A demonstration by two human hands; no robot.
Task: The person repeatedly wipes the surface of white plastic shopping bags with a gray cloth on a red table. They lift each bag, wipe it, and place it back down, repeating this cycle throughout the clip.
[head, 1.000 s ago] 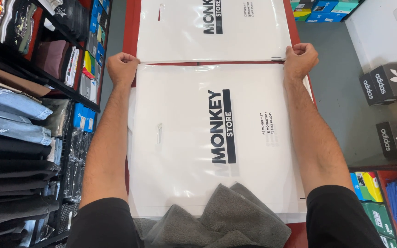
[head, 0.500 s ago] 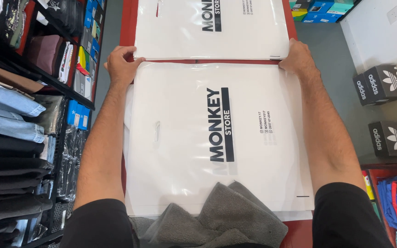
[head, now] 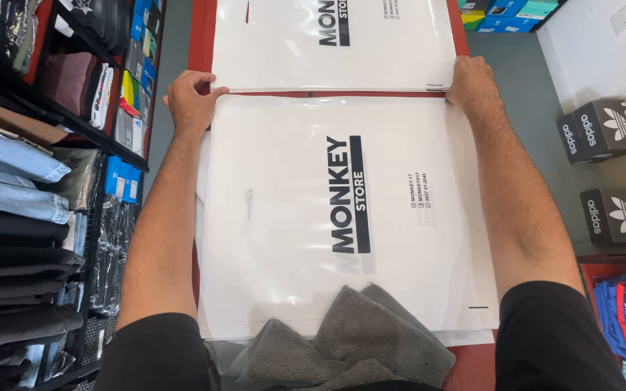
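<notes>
Bag (head: 342, 210), big white plastic one with black lettering and a cut-out handle slot, lies flat on the red surface (head: 201, 43) and takes up most of the view. Both far corners are pinched: left hand (head: 191, 98) is curled closed on the far-left corner, right hand (head: 472, 81) is closed on the far-right corner, arms stretched straight out over the sides.

Compared with a second ago the hands sit a touch further apart and further out, and the far edge of the bag looks pulled tauter and straighter, lined up right against the second bag (head: 335, 43) lying beyond it. So my read is it's being squared up and smoothed flat, not lifted; the bag is fully down on the surface.

Next size down: a grey towel (head: 349, 340), crumpled, sits at the near edge and overlaps the bag's near end.

Off to the left there's a shelf (head: 30, 217) stacked with folded jeans and dark clothes. On the right, on the floor, two black shoeboxes (head: 603, 130) sit well apart from the bag.
</notes>
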